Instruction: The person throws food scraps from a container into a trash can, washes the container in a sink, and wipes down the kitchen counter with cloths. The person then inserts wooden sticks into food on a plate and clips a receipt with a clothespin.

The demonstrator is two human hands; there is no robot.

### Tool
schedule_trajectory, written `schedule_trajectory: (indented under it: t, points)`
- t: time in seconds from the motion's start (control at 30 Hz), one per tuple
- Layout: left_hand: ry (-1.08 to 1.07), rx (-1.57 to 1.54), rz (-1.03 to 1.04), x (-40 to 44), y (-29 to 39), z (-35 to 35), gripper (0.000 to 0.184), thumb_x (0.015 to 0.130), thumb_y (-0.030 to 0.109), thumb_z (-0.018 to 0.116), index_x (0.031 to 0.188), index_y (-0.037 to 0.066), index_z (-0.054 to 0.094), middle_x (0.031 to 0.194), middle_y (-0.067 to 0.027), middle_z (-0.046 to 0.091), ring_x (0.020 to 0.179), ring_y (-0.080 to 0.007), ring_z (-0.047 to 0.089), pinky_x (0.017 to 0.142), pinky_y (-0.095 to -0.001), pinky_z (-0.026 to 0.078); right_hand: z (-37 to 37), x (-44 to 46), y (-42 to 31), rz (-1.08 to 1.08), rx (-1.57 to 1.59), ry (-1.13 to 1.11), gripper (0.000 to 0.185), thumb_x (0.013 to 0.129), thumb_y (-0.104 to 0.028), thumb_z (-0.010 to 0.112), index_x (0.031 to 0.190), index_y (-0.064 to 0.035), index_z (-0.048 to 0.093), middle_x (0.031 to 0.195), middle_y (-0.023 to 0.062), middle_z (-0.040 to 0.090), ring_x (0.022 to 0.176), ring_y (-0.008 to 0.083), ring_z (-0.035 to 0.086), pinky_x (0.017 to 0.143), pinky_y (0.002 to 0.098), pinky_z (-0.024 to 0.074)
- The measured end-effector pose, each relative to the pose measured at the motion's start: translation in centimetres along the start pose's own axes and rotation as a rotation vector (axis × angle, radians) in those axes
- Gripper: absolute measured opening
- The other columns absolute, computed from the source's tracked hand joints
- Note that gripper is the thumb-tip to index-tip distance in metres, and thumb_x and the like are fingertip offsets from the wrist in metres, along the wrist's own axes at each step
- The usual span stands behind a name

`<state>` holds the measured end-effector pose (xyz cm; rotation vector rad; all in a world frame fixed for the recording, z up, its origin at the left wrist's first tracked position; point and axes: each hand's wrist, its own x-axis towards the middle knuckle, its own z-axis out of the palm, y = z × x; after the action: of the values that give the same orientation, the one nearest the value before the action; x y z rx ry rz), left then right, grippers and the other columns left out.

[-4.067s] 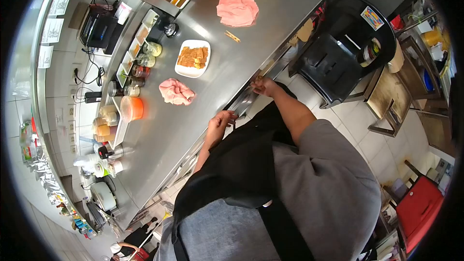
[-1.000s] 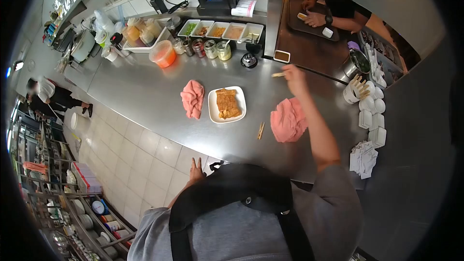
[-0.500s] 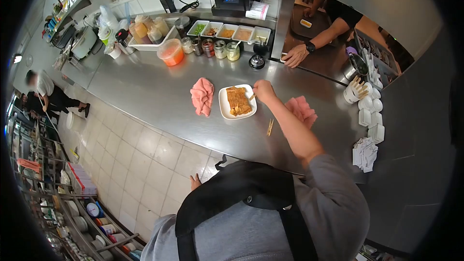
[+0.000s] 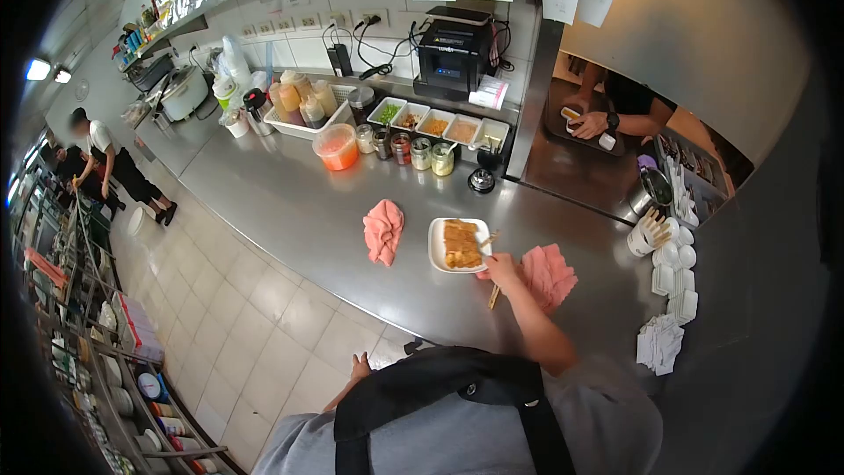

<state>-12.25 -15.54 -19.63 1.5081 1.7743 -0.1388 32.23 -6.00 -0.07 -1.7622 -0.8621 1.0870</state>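
Note:
My right hand (image 4: 503, 273) is closed at the lower right edge of a white square plate (image 4: 436, 257), apparently gripping its rim. On the plate lie golden-brown fried food pieces (image 4: 462, 243). A wooden clothespin (image 4: 489, 239) sticks up at the plate's right rim, just beyond my fingers; whether it is clipped on, I cannot make out. Another wooden clothespin (image 4: 494, 295) lies on the counter below my hand. Pink cloths flank the plate: one on the left (image 4: 383, 231), one on the right (image 4: 549, 277). Hanging low beside the counter, my left hand (image 4: 360, 366) is open, holding nothing.
Sauce jars (image 4: 421, 156), an orange-filled tub (image 4: 337, 148) and topping trays (image 4: 435, 126) line the counter's back. A black printer (image 4: 453, 54) stands behind. Stacked white dishes (image 4: 673, 280) sit at right. Through the opening, another person's hands (image 4: 585, 123) handle small dishes over a tray.
The view has tilted up. My right hand has gone from a clothespin at the plate's right rim to its lower right edge. The plate has shifted slightly right. The other person's hands moved over the tray.

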Motion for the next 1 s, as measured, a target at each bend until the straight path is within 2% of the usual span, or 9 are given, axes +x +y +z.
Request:
schedule_trajectory:
  t: [0.17, 0.23, 0.33, 0.53, 0.67, 0.77, 0.83, 0.87, 1.0]
  points:
    - [0.271, -0.059, -0.079, -0.1, 2.1, -1.6, 0.077, 0.071, 0.015, 0.066, 0.139, 0.004, 0.031, 0.144, -0.0302, 0.019, 0.128, -0.0427, 0.034, 0.105, -0.0403, 0.035, -9.2, -0.7, -2.3, -0.070, 0.099, 0.228, 0.024, 0.086, -0.008, 0.047, 0.090, 0.0113, 0.061, 0.076, 0.0140, 0.065, 0.059, 0.0211, 0.065, 0.052, 0.0284, 0.0557]
    - [0.503, -0.198, -0.151, -0.8, 2.4, -2.9, 0.061, 0.070, 0.009, 0.061, 0.127, 0.000, 0.042, 0.130, -0.0260, 0.039, 0.118, -0.0397, 0.043, 0.100, -0.0412, 0.037, -14.3, 2.5, -0.2, -0.205, -0.331, 0.358, 0.024, 0.087, -0.007, 0.046, 0.089, 0.0120, 0.060, 0.075, 0.0140, 0.064, 0.057, 0.0210, 0.064, 0.051, 0.0278, 0.0561]
    - [0.890, -0.305, -0.179, 0.0, 1.8, -5.7, 0.044, 0.070, -0.001, 0.056, 0.114, 0.000, 0.051, 0.112, -0.0222, 0.050, 0.103, -0.0378, 0.051, 0.089, -0.0433, 0.042, -19.1, 4.6, -0.8, -0.092, 0.070, 0.410, 0.022, 0.086, -0.006, 0.047, 0.089, 0.0114, 0.060, 0.076, 0.0149, 0.063, 0.057, 0.0205, 0.064, 0.050, 0.0283, 0.0560]
    - [1.306, -0.527, 0.215, -1.6, 11.1, -15.7, 0.044, 0.070, -0.015, 0.044, 0.110, 0.002, 0.054, 0.110, -0.0163, 0.052, 0.099, -0.0304, 0.055, 0.080, -0.0351, 0.046, -26.2, 12.0, 2.6, 0.000, 0.210, 0.661, 0.022, 0.085, -0.003, 0.047, 0.096, 0.0125, 0.057, 0.082, 0.0167, 0.063, 0.057, 0.0219, 0.063, 0.048, 0.0299, 0.0566]
    - [1.138, -0.581, 0.434, -0.1, 18.7, -19.2, 0.043, 0.070, -0.013, 0.045, 0.109, 0.002, 0.054, 0.111, -0.0149, 0.052, 0.100, -0.0290, 0.055, 0.085, -0.0344, 0.045, -28.1, 15.7, 3.4, 0.113, 0.495, 0.797, 0.021, 0.084, -0.005, 0.052, 0.095, 0.0124, 0.057, 0.088, 0.0201, 0.062, 0.061, 0.0248, 0.064, 0.049, 0.0318, 0.0580]
    - [1.006, -0.368, 0.598, 1.9, 23.5, -20.0, 0.041, 0.072, -0.004, 0.052, 0.113, 0.002, 0.054, 0.120, -0.0173, 0.049, 0.111, -0.0331, 0.049, 0.096, -0.0388, 0.039, -29.7, 18.3, 4.6, 0.147, 0.577, 0.802, 0.022, 0.084, -0.006, 0.053, 0.097, 0.0111, 0.057, 0.089, 0.0197, 0.061, 0.065, 0.0246, 0.063, 0.054, 0.0319, 0.0585]
    - [0.921, -0.213, 0.641, 2.8, 26.6, -20.1, 0.045, 0.073, 0.003, 0.057, 0.118, 0.003, 0.052, 0.126, -0.0186, 0.047, 0.117, -0.0362, 0.045, 0.101, -0.0414, 0.035, -31.3, 20.8, 7.3, 0.046, 0.821, 0.631, 0.030, 0.090, -0.012, 0.052, 0.112, 0.0080, 0.048, 0.102, 0.0205, 0.058, 0.083, 0.0262, 0.063, 0.068, 0.0307, 0.0583]
    - [0.865, -0.164, 0.649, 3.6, 27.6, -19.8, 0.048, 0.074, 0.007, 0.059, 0.121, 0.003, 0.050, 0.129, -0.0192, 0.045, 0.119, -0.0375, 0.043, 0.103, -0.0423, 0.034, -31.7, 21.5, 8.8, -0.055, 0.925, 0.531, 0.036, 0.092, -0.024, 0.055, 0.114, 0.0041, 0.049, 0.106, 0.0174, 0.058, 0.093, 0.0242, 0.061, 0.079, 0.0287, 0.0554]
    - [0.898, 0.080, 0.692, 6.7, 29.3, -18.0, 0.049, 0.075, 0.015, 0.062, 0.121, 0.006, 0.049, 0.127, -0.0171, 0.046, 0.116, -0.0381, 0.045, 0.098, -0.0411, 0.039, -30.1, 19.8, 6.1, 0.039, 0.752, 0.483, 0.042, 0.090, -0.030, 0.059, 0.120, -0.0033, 0.049, 0.101, 0.0080, 0.059, 0.087, 0.0205, 0.060, 0.080, 0.0267, 0.0528]
